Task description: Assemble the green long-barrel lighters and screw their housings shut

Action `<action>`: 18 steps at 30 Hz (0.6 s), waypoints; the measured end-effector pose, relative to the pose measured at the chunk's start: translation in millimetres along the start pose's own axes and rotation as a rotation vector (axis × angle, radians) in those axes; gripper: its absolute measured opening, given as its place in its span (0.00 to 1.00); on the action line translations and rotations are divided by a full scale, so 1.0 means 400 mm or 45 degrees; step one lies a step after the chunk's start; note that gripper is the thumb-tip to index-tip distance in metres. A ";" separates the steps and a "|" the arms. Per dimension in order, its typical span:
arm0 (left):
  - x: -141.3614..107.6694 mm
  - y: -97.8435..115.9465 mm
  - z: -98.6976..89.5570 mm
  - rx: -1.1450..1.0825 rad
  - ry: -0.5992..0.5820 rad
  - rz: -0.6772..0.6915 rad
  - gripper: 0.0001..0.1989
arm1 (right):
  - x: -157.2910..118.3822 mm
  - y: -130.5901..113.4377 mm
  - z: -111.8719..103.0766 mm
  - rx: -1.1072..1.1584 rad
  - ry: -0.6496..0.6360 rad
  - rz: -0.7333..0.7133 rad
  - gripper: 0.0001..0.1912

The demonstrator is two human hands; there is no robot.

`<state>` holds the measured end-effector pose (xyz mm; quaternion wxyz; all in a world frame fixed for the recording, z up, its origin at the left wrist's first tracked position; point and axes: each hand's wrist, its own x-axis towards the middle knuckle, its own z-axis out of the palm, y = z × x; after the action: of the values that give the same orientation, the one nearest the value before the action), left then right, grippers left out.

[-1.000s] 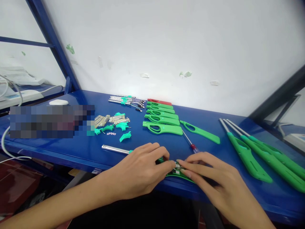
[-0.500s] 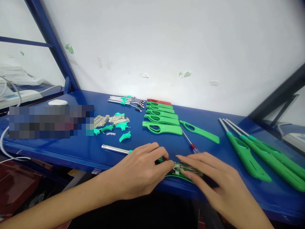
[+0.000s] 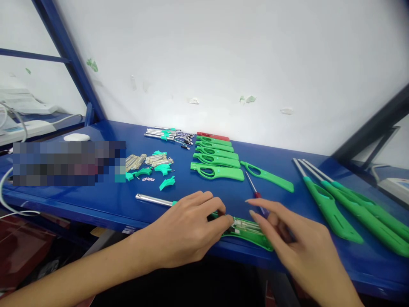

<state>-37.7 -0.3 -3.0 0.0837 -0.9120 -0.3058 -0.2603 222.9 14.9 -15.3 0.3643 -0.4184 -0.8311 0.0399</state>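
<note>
At the table's front edge lies an opened green gas lighter (image 3: 252, 239). Its metal tube (image 3: 155, 199) sticks out to the left, past my left hand. Inside the green shell sits a clear fuel tank (image 3: 247, 226). My left hand (image 3: 201, 224) is closed on the middle of the lighter, fingertips pressed in near the tank's left end; what is under them is hidden. Just right of it, my right hand (image 3: 287, 234) has thumb and forefinger apart, holding nothing visible. Near those fingertips lies a screwdriver (image 3: 257, 196) with a red and clear handle, partly covered by the hand.
Several green shell halves (image 3: 220, 173) are lined up mid-table, with a red one (image 3: 214, 136) behind. Left are clear tanks (image 3: 136, 162), teal triggers (image 3: 167, 183) and metal tubes with wires (image 3: 161, 134). Long green lighters (image 3: 335, 213) lie right. A white wall (image 3: 223, 55) rises behind.
My right hand has lifted off the lighter's tank end and moved slightly right and up, baring the tank and shell. My left hand stays in place.
</note>
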 end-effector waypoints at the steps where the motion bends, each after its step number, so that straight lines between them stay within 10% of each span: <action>1: 0.000 0.000 0.000 0.002 -0.001 0.002 0.12 | 0.000 0.002 0.002 -0.011 -0.034 -0.013 0.12; 18: 0.002 0.002 -0.001 -0.010 0.017 -0.020 0.13 | 0.011 0.014 0.013 -0.062 -0.198 -0.055 0.14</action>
<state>-36.8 -0.6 -2.3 0.0802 -0.9082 -0.3113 -0.2681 221.8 23.0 -18.7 0.2893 -0.4048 -0.8663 0.0442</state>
